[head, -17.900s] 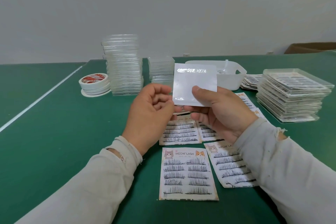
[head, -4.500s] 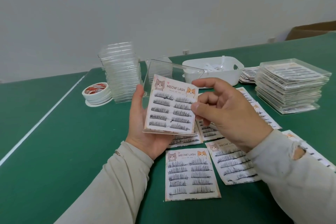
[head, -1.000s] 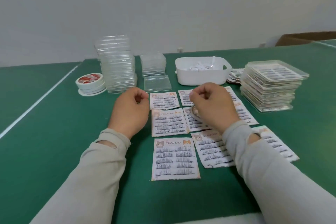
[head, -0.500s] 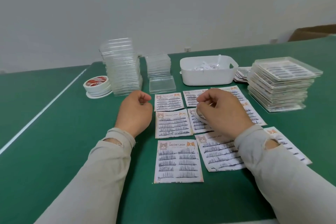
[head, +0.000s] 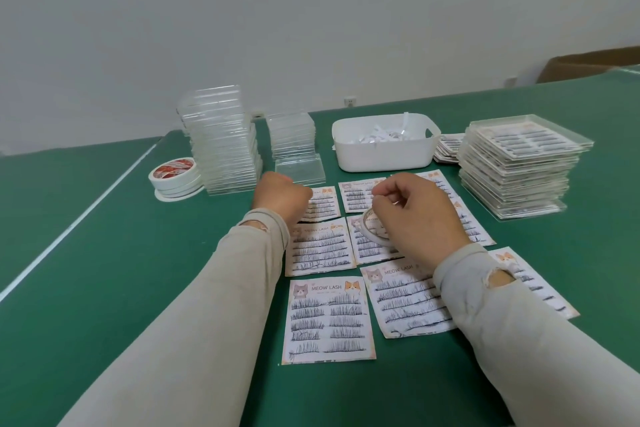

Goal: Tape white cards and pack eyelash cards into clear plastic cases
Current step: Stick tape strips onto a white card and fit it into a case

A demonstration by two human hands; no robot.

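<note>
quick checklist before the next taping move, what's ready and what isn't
1. Tape roll in the right hand: ok, the roll shows under the curled fingers.
2. Tape end pulled free: cannot tell, too small.
3. Left hand free: cannot tell, fingers curled and hidden.
4. White card in hand: not ok, none visible.
5. Empty cases stacked within reach: ok.
6. Lash cards laid flat: ok.

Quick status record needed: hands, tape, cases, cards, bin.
left hand: fist, nothing visible in it
right hand: holds small tape roll, fingers pinched above it
spare tape rolls: stacked, far left
empty clear cases: tall stack
packed cases: stack, right
eyelash cards: loose on table
white bin: paper scraps inside
</note>
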